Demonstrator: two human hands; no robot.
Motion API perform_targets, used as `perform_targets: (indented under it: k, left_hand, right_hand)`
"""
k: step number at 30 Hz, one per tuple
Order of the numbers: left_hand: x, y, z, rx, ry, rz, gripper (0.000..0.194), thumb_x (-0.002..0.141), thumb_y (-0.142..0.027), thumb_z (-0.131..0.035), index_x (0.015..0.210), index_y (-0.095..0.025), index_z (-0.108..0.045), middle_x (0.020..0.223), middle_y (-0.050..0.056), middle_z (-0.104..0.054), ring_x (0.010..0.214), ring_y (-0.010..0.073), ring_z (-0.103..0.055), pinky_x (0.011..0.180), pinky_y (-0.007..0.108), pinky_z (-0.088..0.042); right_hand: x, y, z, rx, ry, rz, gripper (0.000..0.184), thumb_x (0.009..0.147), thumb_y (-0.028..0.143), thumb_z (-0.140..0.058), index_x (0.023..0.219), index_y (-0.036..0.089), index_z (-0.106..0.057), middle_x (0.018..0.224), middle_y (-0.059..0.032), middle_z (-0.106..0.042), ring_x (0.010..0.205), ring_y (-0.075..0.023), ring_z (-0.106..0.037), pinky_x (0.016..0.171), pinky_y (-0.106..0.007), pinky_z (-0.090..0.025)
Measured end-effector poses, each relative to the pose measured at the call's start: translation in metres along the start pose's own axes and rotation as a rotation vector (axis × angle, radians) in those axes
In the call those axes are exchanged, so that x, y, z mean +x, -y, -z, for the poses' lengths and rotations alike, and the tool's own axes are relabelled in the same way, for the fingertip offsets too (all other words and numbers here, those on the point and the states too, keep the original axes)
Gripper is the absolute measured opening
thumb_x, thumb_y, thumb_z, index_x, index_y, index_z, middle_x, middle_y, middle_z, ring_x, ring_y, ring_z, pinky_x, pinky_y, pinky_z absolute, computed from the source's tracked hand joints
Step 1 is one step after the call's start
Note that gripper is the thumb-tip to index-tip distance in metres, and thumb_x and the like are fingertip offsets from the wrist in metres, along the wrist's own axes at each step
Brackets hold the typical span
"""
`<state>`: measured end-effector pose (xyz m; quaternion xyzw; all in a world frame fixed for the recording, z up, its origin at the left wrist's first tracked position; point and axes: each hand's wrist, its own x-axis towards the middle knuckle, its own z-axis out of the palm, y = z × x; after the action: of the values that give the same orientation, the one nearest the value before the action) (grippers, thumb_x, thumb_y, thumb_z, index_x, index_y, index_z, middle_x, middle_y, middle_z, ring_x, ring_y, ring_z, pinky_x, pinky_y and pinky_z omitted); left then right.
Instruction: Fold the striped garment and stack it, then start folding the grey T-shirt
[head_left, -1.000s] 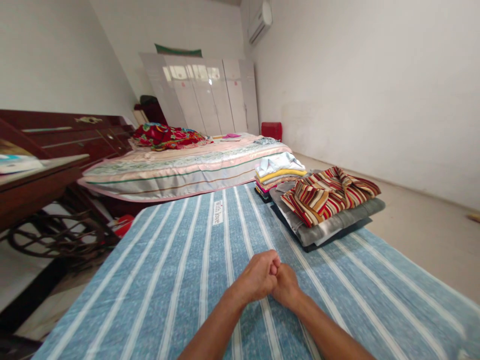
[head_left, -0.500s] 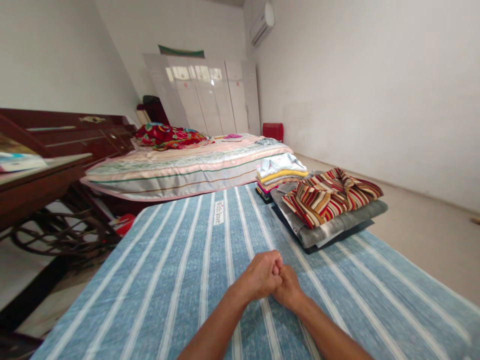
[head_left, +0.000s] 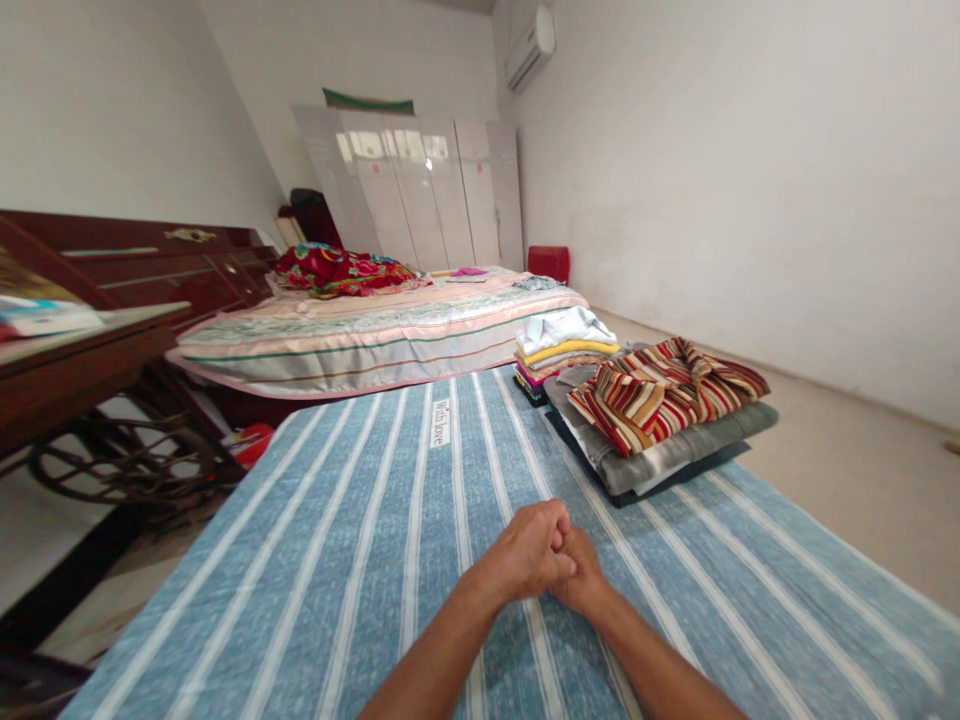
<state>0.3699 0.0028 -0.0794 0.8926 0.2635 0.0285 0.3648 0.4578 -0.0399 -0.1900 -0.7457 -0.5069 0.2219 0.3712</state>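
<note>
My left hand [head_left: 534, 545] and my right hand [head_left: 583, 570] are clasped together above the blue striped cover [head_left: 360, 520]. The left is closed, its fingers folded against the right. Fingers of the right hand are curled too and partly hidden behind the left. No object shows in either hand. Beyond them, to the right, lies a stack of folded clothes, with a striped shirt [head_left: 667, 390] on top of grey garments [head_left: 697, 437]. Behind that stands a smaller folded pile with a white garment [head_left: 566, 328] over a yellow one [head_left: 570, 351].
Past the cover's far edge is a bed [head_left: 360, 340] with a red floral blanket [head_left: 341, 270]. A wooden table [head_left: 97, 350] with a wheel and treadle frame below stands at left. White wardrobes [head_left: 427, 200] and a red box [head_left: 548, 264] are at the back.
The hands stay clasped, with only a slight shift of the fingers; the left thumb lies further over the right hand. The view has moved slightly. The clothes have not been moved.
</note>
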Motion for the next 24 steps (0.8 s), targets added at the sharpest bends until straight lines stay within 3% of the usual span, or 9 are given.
perform_targets:
  k: [6,13,16,24]
  left_hand:
    - [0.005,0.011,-0.001,-0.089,-0.012,-0.002,0.03,0.051,-0.002,-0.044,0.074,-0.018,-0.053,0.066,-0.004,-0.055,0.063,0.0117,-0.053,0.054,0.02,-0.036]
    - [0.01,0.012,0.005,-0.266,-0.003,0.027,0.01,0.06,-0.017,-0.053,0.069,-0.016,-0.056,0.058,-0.004,-0.055,0.056,0.0121,-0.052,0.051,0.021,-0.037]
    - [0.018,0.012,0.015,-0.333,0.009,0.033,0.007,0.06,-0.019,-0.053,0.067,-0.016,-0.054,0.054,-0.004,-0.055,0.052,0.0115,-0.052,0.05,0.021,-0.037]
    - [0.055,0.006,0.055,-0.155,-0.272,-0.053,0.012,0.066,-0.027,-0.058,0.071,-0.016,-0.057,0.06,-0.003,-0.056,0.058,0.012,-0.053,0.057,0.023,-0.043]
  right_hand:
    - [-0.003,0.005,0.005,-0.032,0.011,-0.021,0.017,0.074,0.023,-0.056,0.059,0.016,-0.059,0.056,-0.0017,-0.058,0.059,-0.0157,-0.057,0.049,-0.022,-0.028]
    - [0.0,0.007,0.007,-0.03,0.018,0.018,0.018,0.078,0.022,-0.052,0.076,0.017,-0.068,0.067,-0.0036,-0.066,0.063,-0.0161,-0.059,0.053,-0.022,-0.031]
    - [-0.002,0.009,0.009,-0.002,0.016,0.014,0.016,0.076,0.02,-0.053,0.068,0.016,-0.067,0.06,-0.0006,-0.062,0.057,-0.013,-0.054,0.053,-0.021,-0.031]
    - [-0.003,0.014,0.013,0.093,0.02,0.006,0.014,0.075,0.022,-0.054,0.08,0.02,-0.068,0.059,0.0054,-0.058,0.056,-0.0096,-0.05,0.055,-0.019,-0.032]
